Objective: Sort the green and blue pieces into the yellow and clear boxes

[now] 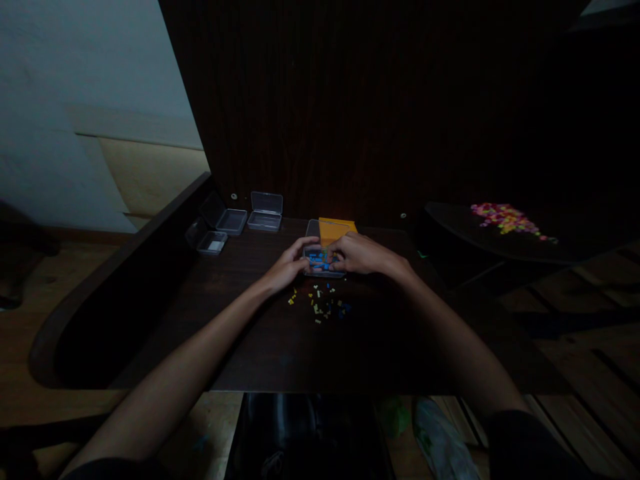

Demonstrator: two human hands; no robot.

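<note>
A clear plastic box [326, 273] with its lid raised stands on the dark table and holds several small blue pieces [318, 260]. My left hand [291, 263] grips the box by its left side, thumb at the front and fingers behind. Over the right part of the box, my right hand [356, 253] has its fingers bent together among the blue pieces; what they pinch is hidden. In front of the box lie scattered small building-block pieces [318, 309], pale yellow, yellow and blue. Behind the right hand is an orange-yellow flat item [336, 229].
Open clear cases [265, 221] stand at the back left of the table [280, 353]. A raised side panel [125, 280] bounds its left, and a tall dark board [320, 113] its back. Bright pink and yellow bits [507, 219] lie on a dark surface at right.
</note>
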